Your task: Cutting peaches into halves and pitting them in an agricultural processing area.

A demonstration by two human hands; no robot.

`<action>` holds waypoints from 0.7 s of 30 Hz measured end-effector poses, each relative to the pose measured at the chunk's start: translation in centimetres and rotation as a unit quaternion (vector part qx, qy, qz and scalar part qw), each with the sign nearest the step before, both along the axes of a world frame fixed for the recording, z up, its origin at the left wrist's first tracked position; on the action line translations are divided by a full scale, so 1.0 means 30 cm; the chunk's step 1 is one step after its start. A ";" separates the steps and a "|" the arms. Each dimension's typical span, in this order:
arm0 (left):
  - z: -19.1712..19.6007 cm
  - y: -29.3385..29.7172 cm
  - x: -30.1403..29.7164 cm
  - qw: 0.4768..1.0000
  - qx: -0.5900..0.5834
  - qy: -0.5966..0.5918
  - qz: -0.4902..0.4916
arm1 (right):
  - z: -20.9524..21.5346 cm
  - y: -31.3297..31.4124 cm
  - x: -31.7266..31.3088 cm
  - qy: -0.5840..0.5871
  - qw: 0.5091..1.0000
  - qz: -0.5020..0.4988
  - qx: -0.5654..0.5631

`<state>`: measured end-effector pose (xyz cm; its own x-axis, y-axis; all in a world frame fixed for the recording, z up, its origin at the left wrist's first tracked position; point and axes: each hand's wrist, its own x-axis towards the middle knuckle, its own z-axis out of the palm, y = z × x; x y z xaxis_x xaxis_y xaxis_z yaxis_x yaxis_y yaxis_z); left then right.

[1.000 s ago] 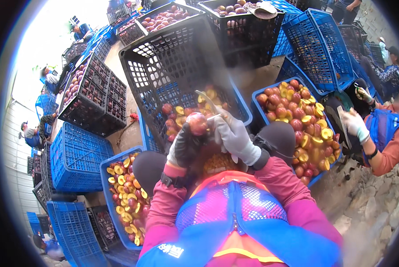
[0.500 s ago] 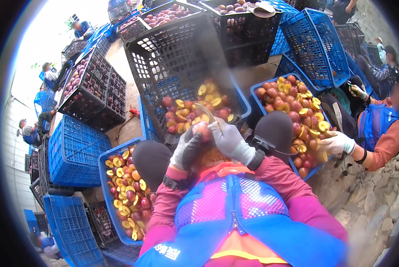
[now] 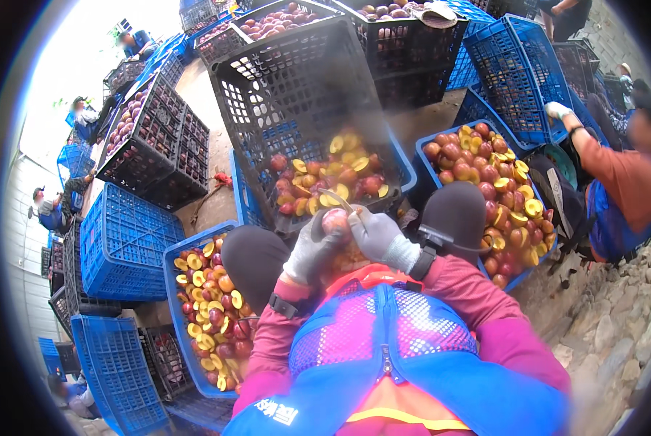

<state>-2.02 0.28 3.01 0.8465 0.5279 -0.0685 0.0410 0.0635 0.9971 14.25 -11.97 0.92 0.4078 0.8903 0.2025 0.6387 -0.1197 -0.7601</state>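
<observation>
My left hand (image 3: 311, 252), in a grey-and-white glove, is closed around a reddish plum (image 3: 335, 219) in front of my chest. My right hand (image 3: 385, 240), gloved the same way, grips a small curved knife (image 3: 335, 198), its blade pointing up and left over the plum. Most of the knife's handle is hidden in the glove. Just beyond both hands, a tilted black crate (image 3: 296, 80) holds whole plums and cut yellow-fleshed pieces (image 3: 343, 190) at its near end. Blue crates of whole and cut plums stand beside me, one left (image 3: 171, 287) and one right (image 3: 430, 171).
Black crates of dark plums (image 3: 155, 156) are stacked at the left and far side. Empty-looking blue crates (image 3: 128, 247) stand left, another (image 3: 514, 76) leans at right. A co-worker (image 3: 619, 174) sits at right, a gloved hand at that leaning crate. Stony ground (image 3: 608, 327) lies lower right.
The co-worker at right has drawn a hand away from the plums in the right crate and now reaches to the leaning blue crate. My hands stay together on plum and knife, having shifted slightly.
</observation>
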 end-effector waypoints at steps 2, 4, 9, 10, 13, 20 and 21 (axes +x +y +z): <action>0.060 -0.025 0.017 0.987 0.148 0.042 0.039 | 0.005 -0.003 0.033 -0.062 0.998 0.017 -0.020; -0.023 -0.025 0.030 0.936 0.333 0.017 0.115 | 0.020 0.004 0.055 -0.112 0.994 0.006 -0.016; 0.084 0.093 -0.045 0.975 0.053 -0.061 0.205 | 0.065 -0.040 0.195 -0.236 0.967 -0.057 -0.075; 0.100 0.124 -0.056 0.982 -0.012 -0.110 0.151 | 0.069 -0.034 0.172 -0.179 0.982 -0.047 0.026; 0.113 0.112 -0.059 0.961 -0.172 -0.186 0.114 | 0.125 0.026 0.085 0.026 0.980 -0.006 0.198; 0.127 0.041 -0.004 0.915 -0.319 -0.230 0.089 | 0.128 -0.028 -0.068 0.011 0.986 0.044 0.161; 0.110 0.040 -0.004 0.921 -0.306 -0.224 0.091 | 0.130 -0.029 -0.071 0.007 0.987 0.049 0.151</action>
